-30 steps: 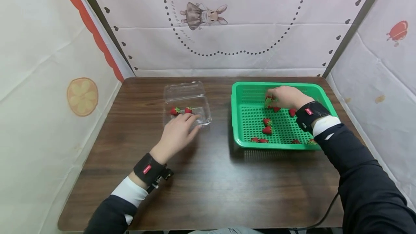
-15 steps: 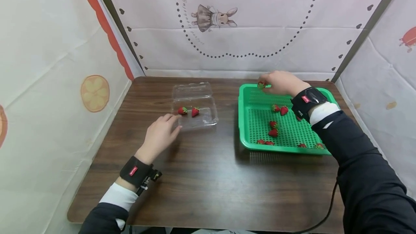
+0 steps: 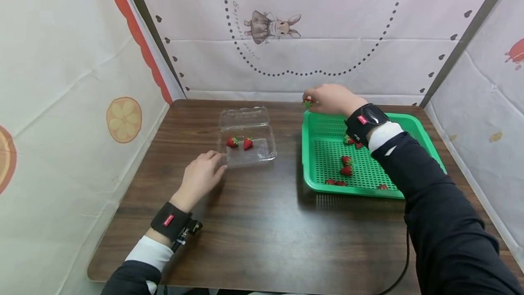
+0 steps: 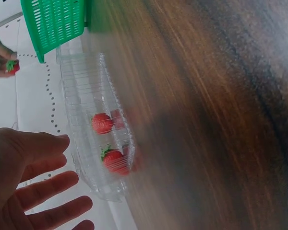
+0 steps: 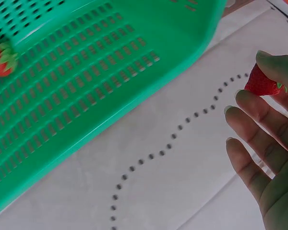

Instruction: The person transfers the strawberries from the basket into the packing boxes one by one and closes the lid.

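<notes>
Between thumb and index finger my right hand [image 3: 333,99] pinches a strawberry [image 5: 263,82], raised over the back left corner of the green basket [image 3: 309,149]. Its other fingers are spread in the right wrist view. My left hand [image 3: 200,176] is beside the near left corner of a clear plastic clamshell box [image 3: 262,151], fingers relaxed and holding nothing. The box lies with its lid folded back. Inside it are two strawberries, a left strawberry [image 3: 232,142] and a right strawberry [image 3: 248,144]. Several more strawberries lie in the basket, some hidden by my right arm.
The brown wooden table [image 3: 262,240] carries both containers, with a strip of table between them. Printed cloth walls [image 3: 327,58] stand behind and at both sides. A black cable [image 3: 403,267] hangs near the right front edge.
My right hand has lifted a strawberry out of the basket and moved left with it. My left hand has drawn back from over the box to its near left corner.
</notes>
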Demonstrator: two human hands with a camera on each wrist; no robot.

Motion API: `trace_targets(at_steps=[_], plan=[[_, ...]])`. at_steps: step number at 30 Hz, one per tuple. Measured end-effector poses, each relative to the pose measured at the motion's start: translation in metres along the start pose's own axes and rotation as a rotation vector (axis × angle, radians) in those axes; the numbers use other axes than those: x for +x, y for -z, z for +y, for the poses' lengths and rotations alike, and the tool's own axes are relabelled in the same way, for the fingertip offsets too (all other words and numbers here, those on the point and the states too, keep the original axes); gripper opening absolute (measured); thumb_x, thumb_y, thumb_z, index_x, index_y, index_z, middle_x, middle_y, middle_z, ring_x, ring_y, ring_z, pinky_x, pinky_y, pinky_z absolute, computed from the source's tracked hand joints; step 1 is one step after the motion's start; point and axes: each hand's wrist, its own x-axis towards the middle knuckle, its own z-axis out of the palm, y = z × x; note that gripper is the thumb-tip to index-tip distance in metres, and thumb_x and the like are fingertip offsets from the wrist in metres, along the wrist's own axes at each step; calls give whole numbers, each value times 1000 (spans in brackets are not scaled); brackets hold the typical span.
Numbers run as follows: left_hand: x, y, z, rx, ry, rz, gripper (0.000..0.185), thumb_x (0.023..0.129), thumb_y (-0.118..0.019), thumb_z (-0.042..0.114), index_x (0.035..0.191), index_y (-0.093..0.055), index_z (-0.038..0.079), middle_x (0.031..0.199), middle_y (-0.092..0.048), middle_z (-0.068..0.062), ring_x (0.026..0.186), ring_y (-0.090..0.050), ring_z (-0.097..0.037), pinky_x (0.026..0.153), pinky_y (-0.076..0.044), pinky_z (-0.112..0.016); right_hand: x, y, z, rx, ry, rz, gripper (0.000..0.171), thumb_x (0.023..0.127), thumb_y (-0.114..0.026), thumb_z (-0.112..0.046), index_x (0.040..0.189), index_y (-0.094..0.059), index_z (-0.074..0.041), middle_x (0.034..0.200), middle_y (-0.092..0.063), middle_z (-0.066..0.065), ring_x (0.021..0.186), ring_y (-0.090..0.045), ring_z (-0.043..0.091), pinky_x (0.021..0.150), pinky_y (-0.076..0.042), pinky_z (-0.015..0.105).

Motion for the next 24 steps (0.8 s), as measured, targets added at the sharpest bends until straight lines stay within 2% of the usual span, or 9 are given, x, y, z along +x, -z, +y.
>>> trace_targets(at_steps=[9,17,24], plan=[[-5,-1,-1,21,14,-20,34,93,-74,21,122,-70,4,120,-67,-15,102,-65,-34,76,-57,-50,39,-5,-33,-2,62,4,30,93,-69,-21,122,-66,-13,114,-72,9,104,-67,28,87,-53,48],[-8,-3,-1,40,4,-11,32,92,-75,18,121,-71,5,121,-66,-15,104,-66,-34,77,-57,-51,73,-16,-65,-18,151,9,28,93,-73,-19,120,-67,-13,110,-73,6,101,-67,27,89,-52,46],[-8,-2,-1,50,17,-31,31,92,-74,17,121,-71,6,123,-65,-13,106,-65,-34,79,-56,-50,94,-29,-95,-41,217,-17,30,92,-73,-18,121,-67,-13,112,-71,3,104,-65,23,92,-51,41]])
